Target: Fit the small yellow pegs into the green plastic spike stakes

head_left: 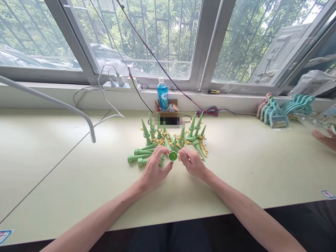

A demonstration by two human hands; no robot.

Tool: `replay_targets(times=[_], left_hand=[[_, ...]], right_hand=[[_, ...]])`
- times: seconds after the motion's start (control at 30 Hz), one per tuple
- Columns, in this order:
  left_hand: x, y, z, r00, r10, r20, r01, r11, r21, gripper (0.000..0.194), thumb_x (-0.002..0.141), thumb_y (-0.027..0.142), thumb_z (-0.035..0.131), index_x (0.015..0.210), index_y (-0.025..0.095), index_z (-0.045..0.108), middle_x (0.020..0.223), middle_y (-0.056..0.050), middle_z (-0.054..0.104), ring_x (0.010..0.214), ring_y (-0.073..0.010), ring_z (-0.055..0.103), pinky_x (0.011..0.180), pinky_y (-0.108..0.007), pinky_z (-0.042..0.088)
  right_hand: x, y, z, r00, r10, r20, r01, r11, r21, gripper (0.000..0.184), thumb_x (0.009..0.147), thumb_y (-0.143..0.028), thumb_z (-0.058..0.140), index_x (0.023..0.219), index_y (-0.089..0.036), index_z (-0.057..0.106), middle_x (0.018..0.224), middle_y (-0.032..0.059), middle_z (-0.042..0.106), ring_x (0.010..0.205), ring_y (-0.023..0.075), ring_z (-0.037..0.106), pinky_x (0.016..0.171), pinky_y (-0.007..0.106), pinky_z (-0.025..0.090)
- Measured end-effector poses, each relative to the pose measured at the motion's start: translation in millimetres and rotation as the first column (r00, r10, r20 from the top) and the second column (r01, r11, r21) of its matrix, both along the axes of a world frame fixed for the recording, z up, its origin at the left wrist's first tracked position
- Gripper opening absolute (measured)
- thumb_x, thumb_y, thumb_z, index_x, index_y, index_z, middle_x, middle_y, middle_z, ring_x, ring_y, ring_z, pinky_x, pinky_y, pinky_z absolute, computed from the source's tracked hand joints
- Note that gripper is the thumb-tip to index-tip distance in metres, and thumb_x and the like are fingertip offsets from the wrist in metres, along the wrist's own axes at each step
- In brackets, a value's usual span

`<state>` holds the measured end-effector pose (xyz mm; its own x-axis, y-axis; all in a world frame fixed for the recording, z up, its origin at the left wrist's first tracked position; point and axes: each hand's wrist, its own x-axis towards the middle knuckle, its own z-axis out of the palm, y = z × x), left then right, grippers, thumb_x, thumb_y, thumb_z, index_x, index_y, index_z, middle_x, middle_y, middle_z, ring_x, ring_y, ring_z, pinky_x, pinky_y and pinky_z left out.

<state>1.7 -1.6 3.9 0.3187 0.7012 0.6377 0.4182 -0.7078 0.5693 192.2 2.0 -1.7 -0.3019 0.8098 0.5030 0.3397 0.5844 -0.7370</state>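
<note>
My left hand point(156, 164) curls its fingers and thumb around a green watering spike point(172, 156), whose round open end faces me. Against its right side my right hand point(192, 161) pinches a small yellow valve point(179, 157), mostly hidden by the fingers. Whether the valve sits inside the spike's side cannot be made out. Several capped green spikes point(136, 158) lie to the left of my left hand. Behind both hands, other green spikes point(192, 125) stand point up, with a pile of loose yellow valves point(203, 147) among them.
A blue drink bottle point(162, 94) stands in a small cardboard box point(173, 106) by the window. At the right are pastel plastic clips point(275, 112) and another person's hand point(325, 139). A white curved bar point(65, 103) crosses the left side; cables point(210, 111) lie at the back.
</note>
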Motion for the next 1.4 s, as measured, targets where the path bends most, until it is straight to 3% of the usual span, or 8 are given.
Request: replay_targets(times=[0.13,0.3,0.43,0.73,0.97,1.13,1.4], left_hand=[[-2.0,1.0,2.1,1.000,0.013,0.002,-0.012,0.995,-0.097,0.005,0.094,0.020,0.051,0.091,0.019,0.055,0.094,-0.004,0.059,0.088,-0.0173,0.056,0.078,-0.031,0.047],[-4.4,1.1,3.7,0.999,-0.045,-0.011,0.043,0.987,-0.152,0.041,0.102,0.031,0.034,0.067,0.018,0.053,0.092,-0.006,0.061,0.089,-0.0191,0.053,0.077,-0.033,0.044],[-4.7,0.1,5.9,0.998,-0.058,-0.014,0.054,0.977,-0.204,0.050,0.102,0.036,0.031,0.058,0.018,0.046,0.095,-0.007,0.061,0.093,-0.0201,0.053,0.080,-0.034,0.044],[-4.3,-1.5,9.9,0.998,-0.057,-0.034,0.046,0.964,-0.261,0.026,0.096,0.036,0.049,0.087,0.018,0.066,0.102,-0.007,0.062,0.097,-0.0210,0.058,0.085,-0.034,0.048],[-3.8,-3.6,9.7,0.997,-0.069,-0.047,0.061,0.985,-0.161,0.018,0.088,0.034,0.064,0.098,0.019,0.063,0.106,-0.008,0.061,0.098,-0.0218,0.060,0.085,-0.035,0.051],[-0.9,-2.0,0.6,0.995,-0.075,-0.061,0.073,0.997,-0.030,0.020,0.089,0.023,0.063,0.108,0.021,0.060,0.103,-0.007,0.061,0.096,-0.0204,0.059,0.083,-0.035,0.052],[-0.5,1.7,-6.5,0.997,0.029,-0.069,-0.032,0.999,-0.042,0.016,0.092,0.022,0.060,0.108,0.023,0.059,0.105,-0.006,0.062,0.097,-0.0193,0.061,0.084,-0.034,0.052]], right_hand=[[0.1,-0.5,1.8,0.998,-0.032,-0.057,0.033,0.999,0.013,0.040,0.104,-0.041,0.034,0.070,-0.021,0.044,0.058,-0.0033,0.043,0.049,0.0107,0.039,0.052,0.025,0.034],[0.0,-0.3,3.2,0.999,-0.010,-0.042,0.011,1.000,0.026,0.035,0.102,-0.039,0.039,0.076,-0.020,0.052,0.058,-0.0030,0.046,0.051,0.0114,0.042,0.054,0.024,0.036],[-0.4,-0.6,5.3,0.999,0.032,0.000,-0.032,0.999,0.024,0.034,0.102,-0.039,0.039,0.078,-0.020,0.054,0.059,-0.0025,0.047,0.052,0.0119,0.043,0.054,0.025,0.037],[1.9,2.1,1.6,1.000,0.020,0.005,-0.019,1.000,-0.013,0.035,0.102,-0.041,0.038,0.078,-0.020,0.052,0.058,-0.0034,0.045,0.052,0.0117,0.041,0.053,0.024,0.035],[3.2,4.7,-3.3,0.998,0.017,0.059,-0.014,0.998,-0.060,0.043,0.104,-0.044,0.032,0.069,-0.021,0.042,0.058,-0.0031,0.045,0.050,0.0111,0.042,0.053,0.025,0.035],[2.3,4.9,-3.0,0.999,0.012,0.047,-0.010,0.998,-0.061,0.047,0.104,-0.048,0.029,0.067,-0.021,0.040,0.057,-0.0026,0.045,0.050,0.0112,0.043,0.052,0.025,0.035],[2.3,5.5,-5.1,1.000,-0.005,0.002,0.006,0.995,-0.099,0.045,0.102,-0.051,0.035,0.072,-0.021,0.047,0.054,-0.0036,0.044,0.048,0.0119,0.041,0.051,0.025,0.036]])
